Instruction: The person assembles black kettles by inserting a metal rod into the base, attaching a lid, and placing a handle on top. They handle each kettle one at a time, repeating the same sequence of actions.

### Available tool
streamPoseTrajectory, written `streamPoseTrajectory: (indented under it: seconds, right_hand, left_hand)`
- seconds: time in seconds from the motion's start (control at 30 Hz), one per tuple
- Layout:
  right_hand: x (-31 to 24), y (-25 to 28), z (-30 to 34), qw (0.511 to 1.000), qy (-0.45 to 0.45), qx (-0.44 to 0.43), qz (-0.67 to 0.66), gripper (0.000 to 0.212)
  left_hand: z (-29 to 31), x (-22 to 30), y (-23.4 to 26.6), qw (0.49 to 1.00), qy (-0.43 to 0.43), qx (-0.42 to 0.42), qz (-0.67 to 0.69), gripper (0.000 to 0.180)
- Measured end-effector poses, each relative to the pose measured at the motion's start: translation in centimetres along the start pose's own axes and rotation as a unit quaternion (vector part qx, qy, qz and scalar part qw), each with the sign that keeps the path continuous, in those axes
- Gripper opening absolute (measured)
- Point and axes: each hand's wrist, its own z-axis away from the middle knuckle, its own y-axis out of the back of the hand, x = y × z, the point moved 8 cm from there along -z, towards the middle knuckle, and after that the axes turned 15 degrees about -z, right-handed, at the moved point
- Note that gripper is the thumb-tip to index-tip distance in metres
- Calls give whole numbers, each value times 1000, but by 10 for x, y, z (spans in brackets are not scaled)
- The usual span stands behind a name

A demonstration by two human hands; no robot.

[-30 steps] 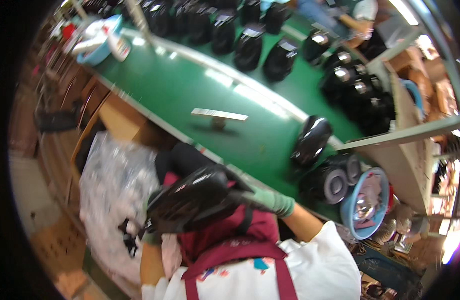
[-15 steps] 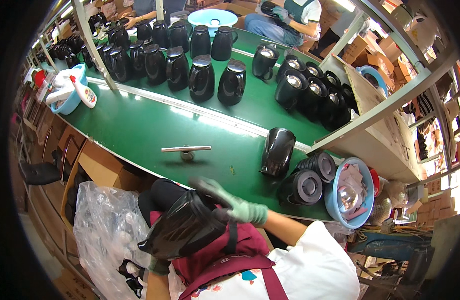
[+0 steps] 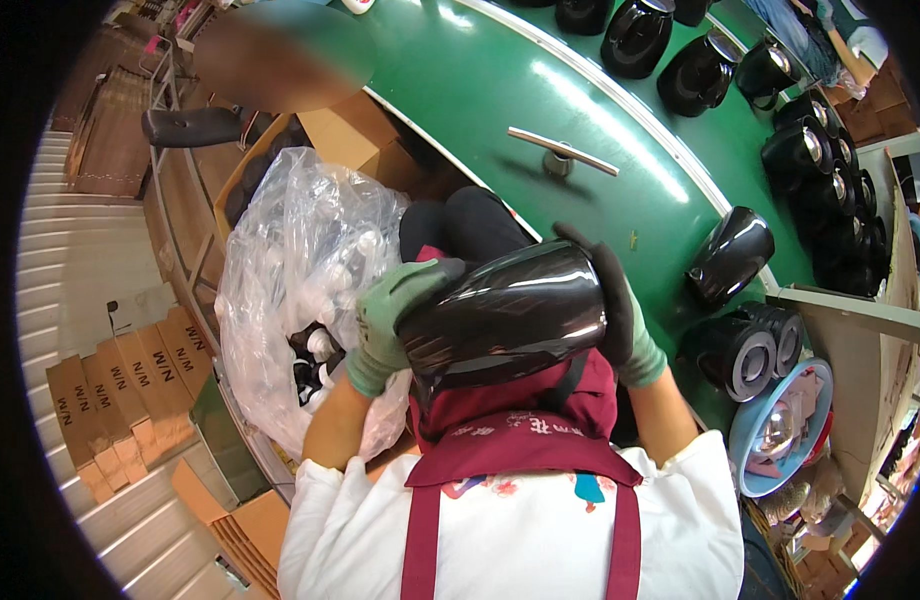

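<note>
The glossy black kettle body (image 3: 505, 315) lies horizontally above the lap, between 2 gloved hands. The left hand (image 3: 390, 315) clamps 1 end; the right hand (image 3: 620, 310) clamps the other.

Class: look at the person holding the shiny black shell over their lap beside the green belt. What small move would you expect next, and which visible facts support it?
Probably lifting the black shell forward and laying it on the green belt. Both gloved hands, the left hand and the right hand, clasp its ends in a firm grip, it lies sideways above the lap, and a similar shell already lies on the belt just ahead, with bare belt beside it.
</note>
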Motion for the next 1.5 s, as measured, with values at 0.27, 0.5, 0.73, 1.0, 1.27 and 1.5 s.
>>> streamPoseTrajectory:
  seconds: [0.27, 0.5, 0.73, 1.0, 1.27, 1.5]
  right_hand:
    - [7, 3, -5, 998, -2, 59, -27, 56]
    - [37, 7, -11, 952, -177, 93, -232, 92]
    - [53, -14, -3, 936, -90, 178, -291, 81]
    - [62, -18, -18, 944, -215, 35, -248, 74]
    - [23, -21, -33, 999, -24, 22, 9, 75]
    - [72, -13, -31, 899, -82, 12, -429, 52]
  left_hand:
    - [53, -52, -59, 852, 352, -33, 387, 38]
    - [21, -43, -30, 925, 249, -34, 286, 36]
    - [26, -44, -34, 913, 324, -56, 242, 33]
    - [10, -37, 20, 979, 177, 9, 100, 39]
    - [47, -55, -13, 955, 218, 10, 200, 36]
    - [-7, 5, 35, 987, 149, 26, 52, 66]
